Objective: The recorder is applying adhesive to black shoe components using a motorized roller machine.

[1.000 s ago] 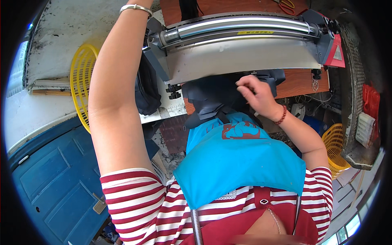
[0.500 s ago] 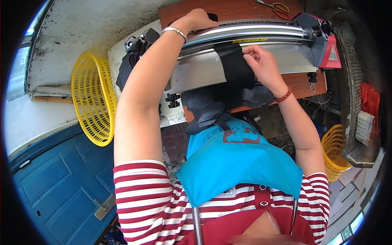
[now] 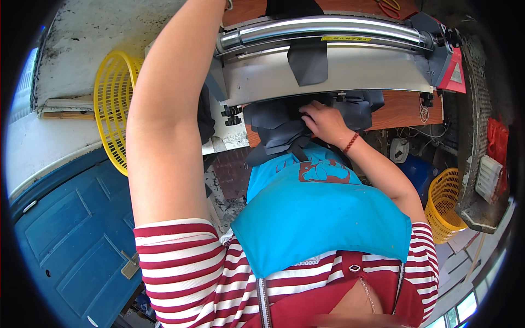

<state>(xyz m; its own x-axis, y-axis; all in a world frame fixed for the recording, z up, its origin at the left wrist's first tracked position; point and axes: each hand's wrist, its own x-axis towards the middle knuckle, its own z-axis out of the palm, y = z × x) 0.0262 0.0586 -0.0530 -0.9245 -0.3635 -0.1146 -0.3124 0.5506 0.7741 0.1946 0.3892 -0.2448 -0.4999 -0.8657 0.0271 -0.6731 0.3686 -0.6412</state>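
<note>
My left arm reaches up past the left end of the roller machine (image 3: 328, 27). Its hand is beyond the top edge of the picture; only the braceleted wrist shows there. My right hand (image 3: 327, 123), with a red bead bracelet, rests over a pile of dark sheet pieces (image 3: 273, 123) at the near table edge. Its bent fingers stand a little apart against the pile, with no piece visibly gripped. One black piece (image 3: 308, 63) hangs out under the shiny roller onto the metal plate (image 3: 361, 71). Behind the roller lies another black piece (image 3: 293, 7).
A yellow basket (image 3: 114, 109) stands at the left, another yellow basket (image 3: 445, 205) at the lower right. Scissors (image 3: 389, 8) lie at the far right of the wooden table. Black knobs (image 3: 232, 115) jut out below the machine's left end. A blue door (image 3: 76, 240) is at lower left.
My right hand has let go of the black piece and dropped to the pile. That piece now sits further into the roller. My left hand has moved up and out of view.
</note>
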